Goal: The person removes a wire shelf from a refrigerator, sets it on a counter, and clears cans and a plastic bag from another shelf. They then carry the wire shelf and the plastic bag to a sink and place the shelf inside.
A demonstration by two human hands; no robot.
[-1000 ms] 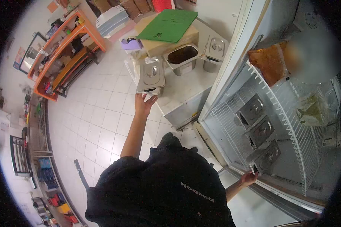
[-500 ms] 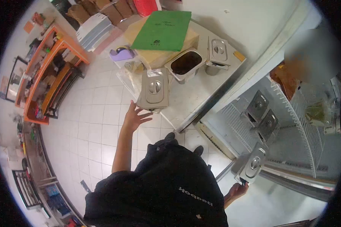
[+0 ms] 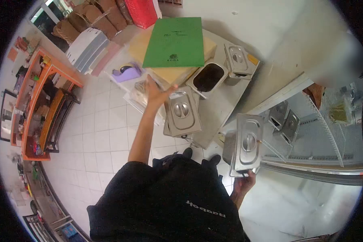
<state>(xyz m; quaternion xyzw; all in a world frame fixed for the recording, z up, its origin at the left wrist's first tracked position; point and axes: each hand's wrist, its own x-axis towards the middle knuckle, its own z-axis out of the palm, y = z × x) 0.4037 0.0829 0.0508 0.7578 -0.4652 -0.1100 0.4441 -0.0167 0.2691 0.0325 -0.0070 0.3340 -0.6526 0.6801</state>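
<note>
My right hand (image 3: 245, 182) grips the near end of a lidded steel food pan (image 3: 246, 141), held up in front of the open fridge. My left hand (image 3: 158, 96) is raised with its fingers spread, at the far left corner of another lidded pan (image 3: 183, 111) on the worktop. That hand overlaps a clear plastic bag and the edge of a yellowish stack in this view. Behind it lies an uncovered steel pan (image 3: 208, 79) with dark contents. A third lidded pan (image 3: 238, 60) stands near the wall.
A green folder (image 3: 175, 42) lies on the yellowish stack, beside a purple tape dispenser (image 3: 127, 72). Two lidded pans (image 3: 288, 127) sit inside the fridge near a wire shelf (image 3: 328, 125). An orange shelf unit (image 3: 24, 121) stands across the tiled floor (image 3: 101, 133).
My right hand has brought its lidded pan away from the fridge, up and left toward the worktop. My left hand has moved from the worktop pan's near corner to its far side.
</note>
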